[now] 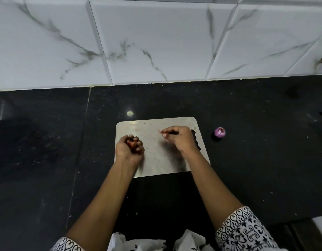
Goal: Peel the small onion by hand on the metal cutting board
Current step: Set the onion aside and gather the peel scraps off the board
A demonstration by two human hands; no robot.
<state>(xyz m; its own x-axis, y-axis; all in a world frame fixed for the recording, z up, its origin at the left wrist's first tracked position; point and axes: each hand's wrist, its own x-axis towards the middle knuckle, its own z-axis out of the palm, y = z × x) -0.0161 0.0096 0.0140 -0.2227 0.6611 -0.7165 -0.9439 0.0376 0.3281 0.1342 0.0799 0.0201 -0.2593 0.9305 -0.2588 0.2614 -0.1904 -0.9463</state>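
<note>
Head view shows a metal cutting board lying flat on a black bench, with both bare forearms reaching over its near edge. The left hand is curled round a small onion, whose red-brown skin shows between the fingers, and holds it over the left part of the board. The right hand is over the right part of the board. Its fingers are bent and its fingertips are drawn together, but blur hides whether they pinch anything. A second small onion, purple, sits on the bench just right of the board, apart from both hands. Marble-veined white tiles rise behind the bench. A black-and-white patterned sleeve covers the right upper arm.
</note>
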